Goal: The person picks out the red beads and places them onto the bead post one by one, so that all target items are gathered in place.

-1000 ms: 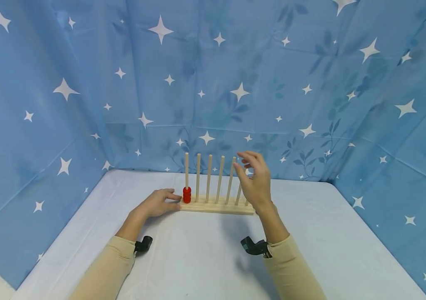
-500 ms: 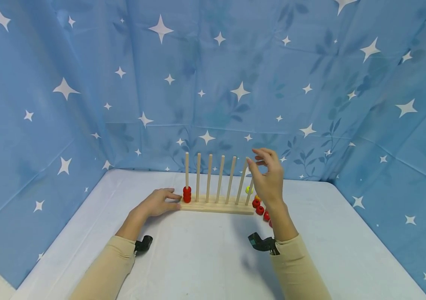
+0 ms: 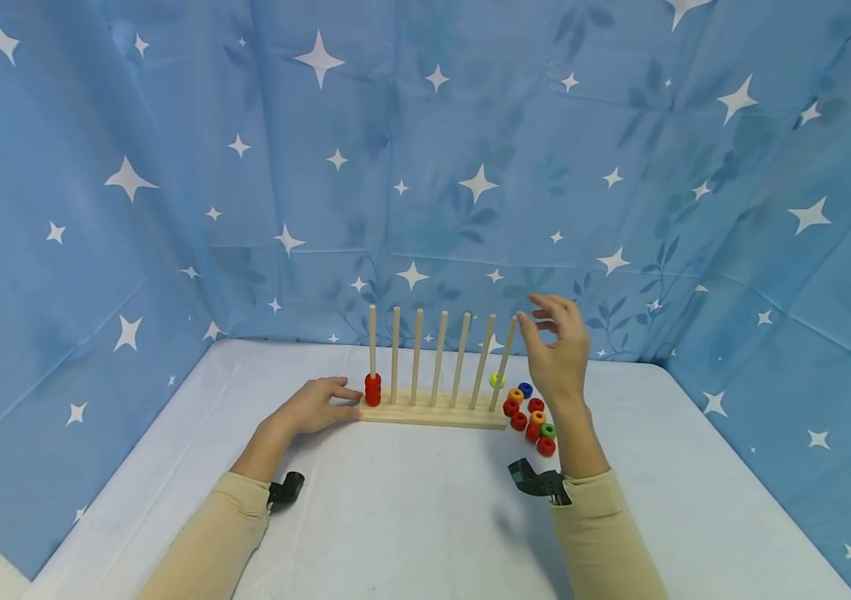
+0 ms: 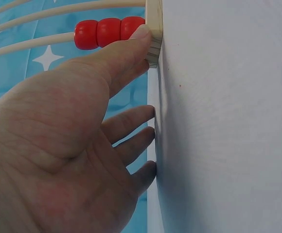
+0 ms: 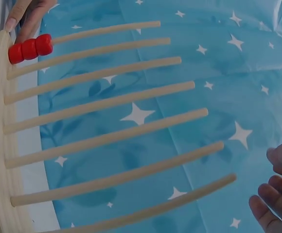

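Observation:
A wooden peg stand holds a row of several upright pegs on the table. Stacked red beads sit low on its leftmost peg, and the other pegs are bare. My left hand grips the left end of the base by thumb and forefinger; its remaining fingers are spread in the left wrist view. Beyond the rightmost peg, my right hand is raised with relaxed fingers and nothing in them. In the right wrist view its fingertips are apart from the rightmost peg.
Loose beads in red, orange, green and blue, among them a green bead and a blue bead, lie right of the stand. A yellow bead is behind it. A blue starred curtain surrounds the white table.
My right hand has moved rightward along the peg tops to beyond the last peg, bringing the loose beads into view. The left hand and the red beads have stayed put.

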A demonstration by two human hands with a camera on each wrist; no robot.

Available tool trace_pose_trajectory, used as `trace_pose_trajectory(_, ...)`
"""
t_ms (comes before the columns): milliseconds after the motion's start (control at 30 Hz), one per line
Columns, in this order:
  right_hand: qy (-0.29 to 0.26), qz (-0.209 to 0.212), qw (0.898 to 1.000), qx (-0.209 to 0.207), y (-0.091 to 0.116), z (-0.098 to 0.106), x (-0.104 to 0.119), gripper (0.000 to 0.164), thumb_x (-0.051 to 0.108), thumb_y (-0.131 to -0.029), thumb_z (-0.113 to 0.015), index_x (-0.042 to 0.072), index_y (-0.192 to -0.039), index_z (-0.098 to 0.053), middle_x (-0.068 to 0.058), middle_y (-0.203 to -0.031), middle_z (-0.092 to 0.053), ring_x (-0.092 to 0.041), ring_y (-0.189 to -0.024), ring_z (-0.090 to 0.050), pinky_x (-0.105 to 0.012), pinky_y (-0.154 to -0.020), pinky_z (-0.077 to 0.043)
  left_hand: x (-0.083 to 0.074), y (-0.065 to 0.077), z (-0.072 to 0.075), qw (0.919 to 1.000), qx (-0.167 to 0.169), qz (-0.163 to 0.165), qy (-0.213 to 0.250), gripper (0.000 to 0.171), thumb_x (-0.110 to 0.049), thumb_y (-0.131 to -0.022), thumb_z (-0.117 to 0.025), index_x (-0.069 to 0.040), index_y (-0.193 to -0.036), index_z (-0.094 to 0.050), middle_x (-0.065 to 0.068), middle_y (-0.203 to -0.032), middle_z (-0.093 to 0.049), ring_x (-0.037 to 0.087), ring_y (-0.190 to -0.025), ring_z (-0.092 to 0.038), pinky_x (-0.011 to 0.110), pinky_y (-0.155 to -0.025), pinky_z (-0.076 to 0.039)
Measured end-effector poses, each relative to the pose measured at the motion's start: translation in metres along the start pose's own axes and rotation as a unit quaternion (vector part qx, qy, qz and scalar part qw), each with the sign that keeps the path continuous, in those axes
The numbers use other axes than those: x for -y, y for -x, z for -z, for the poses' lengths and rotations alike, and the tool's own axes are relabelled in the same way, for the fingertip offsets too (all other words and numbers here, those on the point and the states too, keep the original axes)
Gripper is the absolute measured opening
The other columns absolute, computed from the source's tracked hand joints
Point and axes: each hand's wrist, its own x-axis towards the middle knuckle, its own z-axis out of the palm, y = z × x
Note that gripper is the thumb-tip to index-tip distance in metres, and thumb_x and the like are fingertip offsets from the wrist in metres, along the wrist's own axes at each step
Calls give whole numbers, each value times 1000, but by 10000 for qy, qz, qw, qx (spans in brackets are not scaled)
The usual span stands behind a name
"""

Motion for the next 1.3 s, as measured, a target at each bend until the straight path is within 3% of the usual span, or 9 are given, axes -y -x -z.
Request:
trace_pose_trajectory(167, -16, -128, 9999, -24, -1, 6, -9, 31, 10, -98, -72, 2, -128, -71, -17, -129, -64, -34, -109, -64, -43, -91, -56, 1, 0, -1, 10000, -10, 20, 28, 42, -31, -97, -75, -12, -134, -73, 27, -160, -44, 52, -150, -34, 68, -120, -29)
trace_pose_trajectory(367, -32, -187, 9998, -112, -2, 9, -16, 30, 9, -98, -72, 2, -128, -72, -17, -127, -65, -35, -106, -63, -21, -89, -53, 4, -1, -1, 10000, -3, 13, 17, 43, -33, -96, -75, -13, -134, -73, 27, -159, -44, 52, -150, -34, 68, -120, -29)
trace_pose_trajectory(567, 119, -333, 9993, -103, -2, 11, -21, 33, 9, -98, -73, 1, -129, -71, -17, -128, -64, -17, -104, -62, -14, -89, -52, 3, 0, 0, 10000, -15, 10, 46, 42, -32, -97, -75, -12, -134, -73, 28, -159, -44, 52, -150, -34, 69, -120, -29)
trace_pose_trajectory(733, 230, -544, 9982, -68, -1, 15, -28, 35, 11, -98, -73, 1, -131, -69, -18, -130, -63, -29, -105, -66, -11, -86, -50, 1, 0, 0, 10000, -32, 12, 18, 43, -32, -97, -75, -12, -135, -72, 27, -159, -44, 52, -150, -34, 69, -120, -29)
trace_pose_trajectory(900, 402, -725, 9966, 4, 1, 18, -33, 36, 12, -98, -73, 1, -132, -69, -18, -132, -62, -31, -107, -67, -17, -88, -52, 1, 0, 0, 10000, -33, 27, 24, 43, -31, -97, -75, -12, -135, -72, 27, -160, -44, 52, -150, -34, 68, -121, -28)
trace_pose_trajectory(1133, 492, -944, 9942, 116, 3, 18, -42, 36, 12, -99, -72, 0, -133, -67, -20, -134, -60, -35, -111, -64, -46, -95, -56, 1, 0, -1, 10000, -31, 14, 3, 42, -31, -96, -75, -12, -134, -73, 28, -159, -45, 52, -150, -35, 69, -120, -29)
trace_pose_trajectory(1300, 665, -1134, 9911, 222, 7, 19, -50, 36, 13, -100, -71, 1, -134, -67, -18, -133, -61, -34, -112, -64, -44, -96, -56, 2, -1, -1, 10000, -31, -22, 50, 42, -31, -96, -76, -12, -134, -73, 28, -158, -45, 53, -149, -35, 69, -120, -29)
